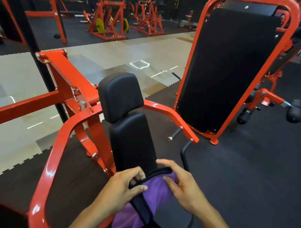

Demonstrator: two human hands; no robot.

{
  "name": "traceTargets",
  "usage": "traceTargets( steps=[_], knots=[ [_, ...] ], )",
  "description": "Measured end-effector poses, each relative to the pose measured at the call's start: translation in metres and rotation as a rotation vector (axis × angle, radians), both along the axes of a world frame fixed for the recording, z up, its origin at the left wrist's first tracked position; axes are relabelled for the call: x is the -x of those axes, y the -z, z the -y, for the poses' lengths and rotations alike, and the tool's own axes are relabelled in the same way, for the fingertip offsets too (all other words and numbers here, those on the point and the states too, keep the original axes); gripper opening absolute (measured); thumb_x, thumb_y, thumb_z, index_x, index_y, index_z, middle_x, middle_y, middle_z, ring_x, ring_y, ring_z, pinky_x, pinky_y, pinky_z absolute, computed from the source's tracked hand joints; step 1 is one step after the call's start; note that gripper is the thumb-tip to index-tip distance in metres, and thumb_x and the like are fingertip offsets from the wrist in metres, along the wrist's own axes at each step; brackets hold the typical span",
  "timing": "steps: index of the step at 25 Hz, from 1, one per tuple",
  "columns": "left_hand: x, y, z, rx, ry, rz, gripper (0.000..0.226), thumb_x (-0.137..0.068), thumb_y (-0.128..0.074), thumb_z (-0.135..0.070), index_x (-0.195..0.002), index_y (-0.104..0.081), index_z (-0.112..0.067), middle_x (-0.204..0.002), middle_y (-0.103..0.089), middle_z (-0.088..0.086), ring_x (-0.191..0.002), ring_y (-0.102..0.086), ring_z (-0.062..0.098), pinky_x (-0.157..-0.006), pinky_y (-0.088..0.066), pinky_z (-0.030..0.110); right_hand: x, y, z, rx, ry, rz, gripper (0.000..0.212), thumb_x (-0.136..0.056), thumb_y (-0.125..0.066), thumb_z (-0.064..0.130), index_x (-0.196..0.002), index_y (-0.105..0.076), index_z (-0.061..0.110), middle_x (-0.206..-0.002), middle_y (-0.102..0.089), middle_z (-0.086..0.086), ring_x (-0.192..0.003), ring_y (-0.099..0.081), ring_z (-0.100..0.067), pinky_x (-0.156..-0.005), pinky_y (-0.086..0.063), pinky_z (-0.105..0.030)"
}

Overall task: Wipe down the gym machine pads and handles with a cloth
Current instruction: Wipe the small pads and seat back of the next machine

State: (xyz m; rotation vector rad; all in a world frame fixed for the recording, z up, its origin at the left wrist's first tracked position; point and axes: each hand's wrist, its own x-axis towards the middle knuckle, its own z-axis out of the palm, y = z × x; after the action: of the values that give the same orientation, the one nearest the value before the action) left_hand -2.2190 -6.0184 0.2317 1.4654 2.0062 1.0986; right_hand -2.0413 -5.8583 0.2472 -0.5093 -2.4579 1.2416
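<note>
Left hand (124,186) pinches black strap (141,206) w/ purple cloth (151,196); right hand (182,186) (fingers spread) rests on cloth.

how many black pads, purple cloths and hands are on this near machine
Black pads: 3, head pad, back pad, seat pad
Purple cloths: 1, cloth
Hands: 2, left hand, right hand
Total: 6

The back pad (133,141) stands ahead of the seat (173,219), with the head pad (120,96) above it. The cloth (151,198) lies on the seat between both hands (left hand (124,188), right hand (182,184)). The weight stack guard (228,65) stands to the right, behind.
</note>
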Motion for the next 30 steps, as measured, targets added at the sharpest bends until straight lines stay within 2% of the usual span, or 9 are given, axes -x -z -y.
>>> traceTargets(
  steps=[2, 5, 7, 15, 19, 21, 25, 27, 30],
  knots=[
    [0.005, 0.004, 0.002, -0.023, -0.084, 0.021, 0.022, -0.085, -0.083, -0.027, -0.082, -0.061, -0.031, -0.078, -0.064, -0.015, -0.073, -0.058, 0.007, -0.067, -0.045, 0.023, -0.001, -0.001, -0.002, -0.208, -0.102, 0.063, 0.039, -0.097, -0.058, 0.005, -0.122, -0.067, 0.033, -0.112, -0.061, 0.023, -0.106, -0.06, 0.003, -0.089, -0.042, -0.011],
    [0.014, 0.007, 0.009, -0.031, -0.073, 0.009, 0.026, -0.085, -0.083, -0.02, -0.078, -0.061, -0.032, -0.088, -0.07, -0.018, -0.083, -0.066, 0.004, -0.074, -0.049, 0.024, -0.001, -0.01, -0.009, -0.397, -0.049, 0.134, 0.012, -0.093, -0.068, 0.034, -0.104, -0.07, 0.032, -0.095, -0.057, 0.022, -0.087, -0.057, 0.004, -0.076, -0.041, -0.012],
    [0.012, 0.014, 0.012, -0.043, -0.049, -0.048, 0.031, -0.087, -0.08, -0.015, -0.08, -0.055, -0.034, -0.1, -0.068, -0.022, -0.09, -0.066, 0.006, -0.076, -0.049, 0.023, -0.003, -0.017, -0.011, -0.462, 0.026, 0.152, 0.018, -0.088, -0.07, 0.046, -0.1, -0.07, 0.033, -0.088, -0.055, 0.022, -0.082, -0.053, 0.007, -0.075, -0.039, -0.01],
    [0.006, -0.001, -0.01, -0.199, -0.136, 0.041, 0.033, -0.084, -0.082, -0.009, -0.083, -0.055, -0.029, -0.092, -0.066, -0.011, -0.088, -0.066, 0.012, -0.077, -0.051, 0.023, -0.017, -0.046, -0.019, -0.392, 0.151, 0.107, 0.017, -0.087, -0.077, 0.018, -0.092, -0.068, 0.032, -0.084, -0.055, 0.02, -0.075, -0.058, -0.009, -0.064, -0.041, -0.012],
    [0.005, -0.005, -0.026, -0.315, -0.155, 0.645, 0.056, -0.077, -0.085, -0.028, -0.125, -0.056, -0.028, -0.114, -0.071, -0.004, -0.108, -0.068, 0.009, -0.091, -0.053, 0.023, -0.011, -0.074, -0.024, -0.134, 0.115, -0.009, 0.027, -0.087, -0.077, 0.013, -0.096, -0.061, 0.032, -0.075, -0.057, 0.01, -0.062, -0.053, -0.007, -0.061, -0.045, -0.023],
    [-0.013, 0.016, -0.033, -0.184, -0.089, 0.878, 0.07, -0.077, -0.082, -0.041, -0.139, -0.054, -0.024, -0.133, -0.069, 0.0, -0.121, -0.066, 0.013, -0.097, -0.053, 0.026, 0.002, -0.085, -0.028, 0.061, 0.06, -0.086, 0.031, -0.089, -0.076, 0.012, -0.107, -0.061, 0.032, -0.082, -0.062, -0.002, -0.071, -0.061, -0.025, -0.067, -0.052, -0.037],
    [-0.038, 0.034, -0.046, -0.057, -0.133, 1.002, 0.041, -0.097, -0.067, -0.043, -0.126, -0.069, -0.014, -0.126, -0.073, 0.01, -0.116, -0.069, 0.024, -0.101, -0.053, 0.037, 0.009, -0.06, -0.054, 0.459, 0.252, -0.257, 0.03, -0.092, -0.068, 0.035, -0.121, -0.061, 0.032, -0.111, -0.069, -0.013, -0.094, -0.067, -0.023, -0.084, -0.053, -0.039],
    [-0.039, 0.032, -0.052, -0.038, -0.199, 1.032, 0.035, -0.105, -0.053, -0.037, -0.13, -0.067, -0.017, -0.125, -0.074, 0.004, -0.118, -0.069, 0.021, -0.101, -0.052, 0.038, -0.007, -0.008, -0.047, 0.776, 0.16, -0.056, 0.044, -0.094, -0.06, 0.049, -0.131, -0.059, 0.027, -0.129, -0.068, -0.006, -0.112, -0.067, -0.022, -0.096, -0.052, -0.042],
    [-0.03, 0.038, -0.047, 0.032, -0.217, 1.123, 0.038, -0.102, -0.057, -0.037, -0.134, -0.062, -0.017, -0.126, -0.074, 0.006, -0.118, -0.069, 0.022, -0.106, -0.052, 0.045, -0.027, 0.06, -0.012, 0.911, 0.051, 0.152, 0.052, -0.087, -0.075, 0.038, -0.131, -0.063, 0.012, -0.129, -0.068, -0.013, -0.118, -0.065, -0.027, -0.102, -0.05, -0.041]
  ],
)
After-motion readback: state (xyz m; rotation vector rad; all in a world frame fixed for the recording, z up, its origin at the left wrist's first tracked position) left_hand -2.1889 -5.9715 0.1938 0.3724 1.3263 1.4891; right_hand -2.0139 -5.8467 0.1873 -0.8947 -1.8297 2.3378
